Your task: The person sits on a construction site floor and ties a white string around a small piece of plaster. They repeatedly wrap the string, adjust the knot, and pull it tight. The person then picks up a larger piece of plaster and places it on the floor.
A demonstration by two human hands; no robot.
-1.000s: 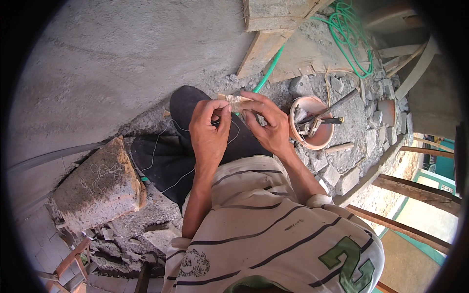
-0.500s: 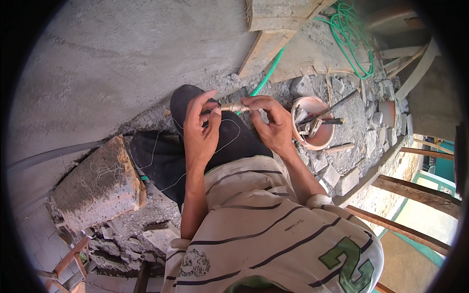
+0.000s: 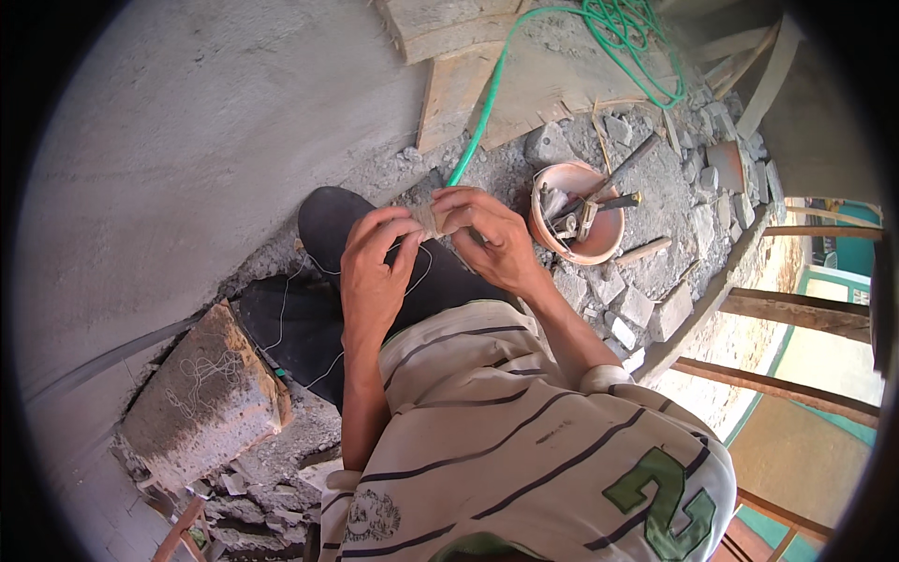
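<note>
Rubbly ground (image 3: 663,208), wound string (image 3: 428,222) between fingers (image 3: 479,199)

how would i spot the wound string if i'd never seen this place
Start at the dark trousers near mid-picture; over them, the left hand and right hand are close together. The pale wound string is held between them. Unlike the loose tangle of string on the block further left, it is wrapped into a compact bundle.
</note>
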